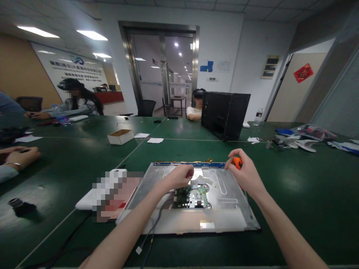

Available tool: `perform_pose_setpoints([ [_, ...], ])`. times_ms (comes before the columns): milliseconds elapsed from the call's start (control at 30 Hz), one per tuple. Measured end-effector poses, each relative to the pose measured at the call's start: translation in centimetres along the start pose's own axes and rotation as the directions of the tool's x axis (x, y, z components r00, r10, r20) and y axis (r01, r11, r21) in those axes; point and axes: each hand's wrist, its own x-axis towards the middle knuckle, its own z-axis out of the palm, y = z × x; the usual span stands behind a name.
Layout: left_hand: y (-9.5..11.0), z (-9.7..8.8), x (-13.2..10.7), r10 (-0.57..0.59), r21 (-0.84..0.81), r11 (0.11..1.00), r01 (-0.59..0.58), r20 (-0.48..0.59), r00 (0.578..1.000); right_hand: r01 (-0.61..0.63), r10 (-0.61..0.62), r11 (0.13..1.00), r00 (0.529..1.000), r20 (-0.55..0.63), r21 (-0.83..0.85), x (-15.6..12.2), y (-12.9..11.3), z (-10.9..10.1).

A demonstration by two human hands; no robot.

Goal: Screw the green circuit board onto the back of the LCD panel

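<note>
A bare metal monitor panel [224, 209] lies face down on the green table in front of me. A green circuit board [191, 197] is mounted at its middle. My left hand [181, 175] is closed in a loose fist just above the board, fingers curled; what it pinches, if anything, is hidden. My right hand [242, 173] is wrapped round an orange-handled screwdriver [238, 162], held upright over the panel's right part. A thin cable [153, 228] runs from the board towards me.
A black monitor housing [224, 114] stands at the back. A small cardboard box [120, 136], paper slips, a white device [92, 198], a black lens-like part [18, 204] and bags at far right lie around. Other people sit at left and behind.
</note>
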Motion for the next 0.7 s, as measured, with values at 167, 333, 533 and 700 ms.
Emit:
perform_pose_setpoints([
  [167, 1.7, 1.2, 1.7, 0.098, -0.063, 0.993, -0.096, 0.033, 0.995, -0.31, 0.369, 0.523, 0.922, 0.117, 0.794, 4.3, 0.9, 3.2],
  [333, 1.8, 2.2, 1.9, 0.13, -0.086, 0.988, -0.128, 0.021, 0.991, -0.39, 0.513, 0.422, 0.847, 0.14, 0.818, 5.2, 4.4, 5.5],
  [533, 1.8, 2.5, 1.1, 0.16, -0.074, 0.984, -0.164, -0.065, 0.985, -0.458, 0.574, 0.381, 0.798, 0.183, 0.803, 4.0, 7.1, 6.1],
  [700, 1.7, 3.1, 0.8, 0.17, -0.019, 0.985, -0.173, -0.106, 0.98, -0.458, 0.532, 0.406, 0.822, 0.203, 0.791, 3.4, 7.9, 7.0],
])
